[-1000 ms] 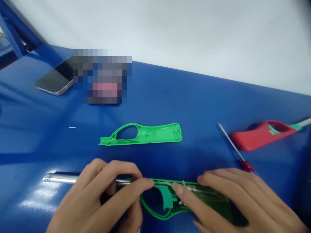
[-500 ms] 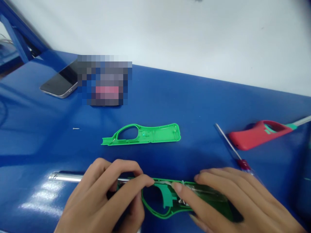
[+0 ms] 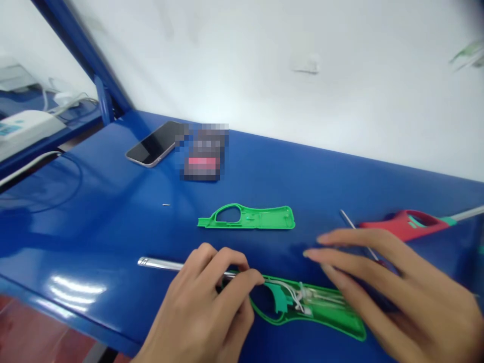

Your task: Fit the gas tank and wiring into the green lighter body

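My left hand (image 3: 212, 302) grips the green lighter half (image 3: 325, 317) at its front end, where a metal tube (image 3: 161, 263) sticks out to the left. White wires, a teal trigger (image 3: 279, 297) and a clear tank lie inside that half. My right hand (image 3: 393, 292) hovers over its rear end, fingers extended and apart, holding nothing. Beyond the hands the other green casing half (image 3: 264, 218) rests on the blue table with its inner side up.
A red lighter (image 3: 401, 225) and a screwdriver (image 3: 353, 224) lie at the right, partly behind my right hand. A small screw (image 3: 166, 204), a phone (image 3: 157, 144) and a blurred dark object (image 3: 204, 156) are on the table (image 3: 94, 212). A white wall (image 3: 245, 65) rises behind.
My right hand has lifted off the wires and tank and moved up and right, its fingers now free. My left hand keeps its hold. The camera view has shifted, showing more at the left.
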`<state>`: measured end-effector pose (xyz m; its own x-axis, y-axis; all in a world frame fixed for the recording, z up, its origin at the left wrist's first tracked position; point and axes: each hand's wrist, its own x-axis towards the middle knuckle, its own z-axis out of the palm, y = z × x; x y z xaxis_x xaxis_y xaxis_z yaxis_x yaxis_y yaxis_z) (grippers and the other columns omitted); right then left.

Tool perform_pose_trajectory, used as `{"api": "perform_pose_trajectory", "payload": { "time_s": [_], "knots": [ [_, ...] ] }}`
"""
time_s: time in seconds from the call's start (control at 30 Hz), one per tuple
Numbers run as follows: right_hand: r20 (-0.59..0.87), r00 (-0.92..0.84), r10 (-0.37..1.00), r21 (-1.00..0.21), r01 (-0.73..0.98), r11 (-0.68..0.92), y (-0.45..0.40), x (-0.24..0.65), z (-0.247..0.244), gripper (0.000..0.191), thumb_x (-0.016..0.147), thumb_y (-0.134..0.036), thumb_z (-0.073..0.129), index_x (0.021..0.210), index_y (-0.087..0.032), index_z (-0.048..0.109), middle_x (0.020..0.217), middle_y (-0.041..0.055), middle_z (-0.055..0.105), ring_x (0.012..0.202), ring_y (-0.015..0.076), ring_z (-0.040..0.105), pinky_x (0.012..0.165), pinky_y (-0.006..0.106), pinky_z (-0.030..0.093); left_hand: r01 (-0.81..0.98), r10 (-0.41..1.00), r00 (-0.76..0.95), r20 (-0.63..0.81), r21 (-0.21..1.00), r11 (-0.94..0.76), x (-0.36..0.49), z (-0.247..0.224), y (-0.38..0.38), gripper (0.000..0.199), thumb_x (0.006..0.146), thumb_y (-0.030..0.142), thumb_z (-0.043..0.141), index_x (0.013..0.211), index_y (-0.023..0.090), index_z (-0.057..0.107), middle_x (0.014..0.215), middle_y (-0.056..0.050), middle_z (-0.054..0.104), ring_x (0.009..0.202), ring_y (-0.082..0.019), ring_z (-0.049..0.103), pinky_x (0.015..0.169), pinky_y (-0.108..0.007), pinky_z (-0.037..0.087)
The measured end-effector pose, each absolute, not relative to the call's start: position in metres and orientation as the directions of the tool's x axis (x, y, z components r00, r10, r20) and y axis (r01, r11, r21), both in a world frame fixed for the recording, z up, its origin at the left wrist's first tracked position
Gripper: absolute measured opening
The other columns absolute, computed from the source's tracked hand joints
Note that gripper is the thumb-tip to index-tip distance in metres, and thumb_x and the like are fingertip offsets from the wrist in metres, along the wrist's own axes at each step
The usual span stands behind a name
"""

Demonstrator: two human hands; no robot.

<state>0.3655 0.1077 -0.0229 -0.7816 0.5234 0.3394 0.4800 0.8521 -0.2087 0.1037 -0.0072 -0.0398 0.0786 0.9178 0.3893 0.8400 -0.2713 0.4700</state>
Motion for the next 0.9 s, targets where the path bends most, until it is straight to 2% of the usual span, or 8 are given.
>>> {"api": "perform_pose_trajectory", "payload": {
  "time_s": [0.03, 0.23, 0.43, 0.53, 0.6, 0.73, 0.8, 0.9],
  "knots": [
    [0.390, -0.773, 0.500, -0.187, 0.465, 0.865, 0.115, 0.355, -0.020, 0.033, 0.109, -0.026, 0.049, 0.138, -0.031, 0.064, 0.133, 0.0053, 0.067, 0.115, 0.0213, 0.071, 0.098, 0.038, 0.061, 0.832, 0.909, 0.074, 0.410, 0.477, -0.283, 0.104, -0.040, -0.007, 0.030, 0.096, 0.001, 0.054, 0.111, 0.024, 0.067, 0.103, -0.003, 0.069, 0.083, -0.019, 0.054, 0.069, -0.033, 0.051],
    [0.293, -0.918, 0.269, 0.091, 0.307, 0.948, 0.147, 0.295, -0.015, 0.042, 0.112, -0.032, 0.048, 0.150, -0.017, 0.055, 0.146, 0.0148, 0.065, 0.132, 0.0316, 0.063, 0.102, 0.055, 0.060, 0.816, 0.898, 0.097, 0.430, 0.482, -0.319, 0.102, -0.045, -0.010, 0.030, 0.096, 0.001, 0.052, 0.108, 0.022, 0.071, 0.098, -0.005, 0.069, 0.080, -0.019, 0.050, 0.068, -0.034, 0.054],
    [0.224, -0.959, 0.171, 0.201, 0.218, 0.955, 0.147, 0.292, -0.015, 0.046, 0.097, 0.004, 0.047, 0.138, -0.007, 0.063, 0.125, 0.0170, 0.077, 0.105, 0.0320, 0.077, 0.087, 0.048, 0.065, 0.797, 0.863, 0.114, 0.492, 0.474, -0.375, 0.100, -0.047, -0.012, 0.033, 0.096, -0.001, 0.053, 0.113, 0.021, 0.071, 0.100, -0.005, 0.069, 0.083, -0.019, 0.051, 0.070, -0.032, 0.056],
    [0.213, -0.951, 0.223, 0.092, 0.247, 0.965, 0.143, 0.311, -0.005, 0.049, 0.100, 0.002, 0.041, 0.145, -0.012, 0.055, 0.130, 0.0123, 0.077, 0.108, 0.0267, 0.077, 0.088, 0.042, 0.066, 0.789, 0.861, 0.111, 0.496, 0.483, -0.380, 0.099, -0.047, -0.011, 0.033, 0.097, 0.000, 0.054, 0.115, 0.022, 0.072, 0.101, -0.005, 0.070, 0.084, -0.018, 0.053, 0.070, -0.030, 0.057],
    [0.240, -0.899, 0.366, -0.085, 0.356, 0.930, 0.138, 0.326, 0.004, 0.041, 0.109, -0.012, 0.041, 0.146, -0.024, 0.053, 0.132, 0.0032, 0.077, 0.111, 0.0203, 0.077, 0.094, 0.036, 0.064, 0.785, 0.866, 0.100, 0.490, 0.496, -0.371, 0.098, -0.045, -0.010, 0.034, 0.098, 0.000, 0.054, 0.116, 0.023, 0.072, 0.102, -0.004, 0.071, 0.086, -0.018, 0.055, 0.071, -0.029, 0.058],
    [0.215, -0.689, 0.692, -0.398, 0.586, 0.706, 0.122, 0.350, 0.011, 0.034, 0.112, -0.039, 0.045, 0.144, -0.032, 0.052, 0.118, -0.0022, 0.079, 0.098, 0.0163, 0.079, 0.078, 0.022, 0.064, 0.803, 0.894, 0.093, 0.439, 0.498, -0.328, 0.098, -0.041, -0.011, 0.037, 0.099, 0.000, 0.055, 0.124, 0.024, 0.068, 0.101, -0.002, 0.073, 0.088, -0.017, 0.060, 0.075, -0.029, 0.060],
    [0.185, -0.607, 0.773, -0.419, 0.663, 0.621, 0.114, 0.358, 0.009, 0.037, 0.109, -0.044, 0.050, 0.145, -0.032, 0.052, 0.116, -0.0016, 0.079, 0.097, 0.0180, 0.080, 0.074, 0.021, 0.065, 0.823, 0.905, 0.093, 0.414, 0.480, -0.304, 0.098, -0.040, -0.011, 0.038, 0.100, 0.001, 0.056, 0.129, 0.023, 0.065, 0.101, -0.002, 0.073, 0.089, -0.017, 0.061, 0.076, -0.029, 0.060],
    [0.208, -0.582, 0.786, -0.423, 0.670, 0.609, 0.107, 0.365, 0.000, 0.040, 0.104, -0.048, 0.060, 0.139, -0.031, 0.054, 0.110, -0.0005, 0.079, 0.092, 0.0194, 0.080, 0.066, 0.020, 0.064, 0.835, 0.898, 0.079, 0.433, 0.463, -0.297, 0.099, -0.039, -0.010, 0.038, 0.101, 0.003, 0.057, 0.134, 0.021, 0.062, 0.102, -0.001, 0.074, 0.087, -0.015, 0.063, 0.077, -0.027, 0.059]
  ]
}}
